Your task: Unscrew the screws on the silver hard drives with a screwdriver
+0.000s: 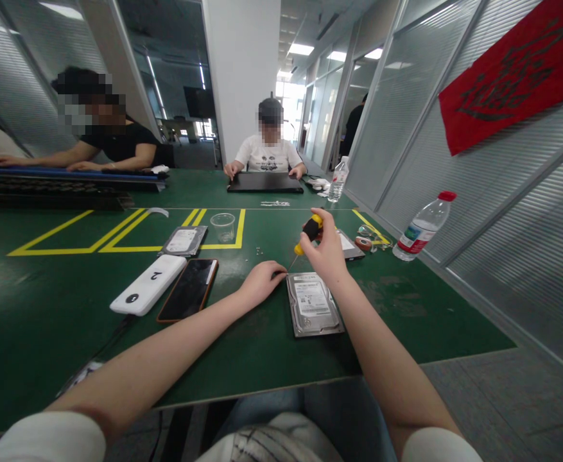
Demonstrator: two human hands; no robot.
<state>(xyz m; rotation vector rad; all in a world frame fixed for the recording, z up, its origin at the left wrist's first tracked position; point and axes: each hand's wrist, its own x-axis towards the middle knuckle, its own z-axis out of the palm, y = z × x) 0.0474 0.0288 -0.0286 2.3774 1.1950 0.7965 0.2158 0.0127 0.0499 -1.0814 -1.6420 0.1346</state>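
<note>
A silver hard drive (314,307) with a white label lies flat on the green table (242,346) in front of me. My right hand (327,247) is wrapped round a yellow and black screwdriver (312,229), its shaft slanting down to the drive's far left corner. Beside that corner, my left hand (263,282) has its fingers pinched together near the screwdriver's tip; whatever may be between them is too small to make out. Several tiny screws (258,250) lie beyond my left hand.
Left of my hands are a phone (188,292), a white power bank (149,285), another hard drive (183,240) and a clear cup (223,228). Rightward lie a partly hidden drive (349,245), a tape roll (363,243) and a bottle (420,228). People sit across and at left.
</note>
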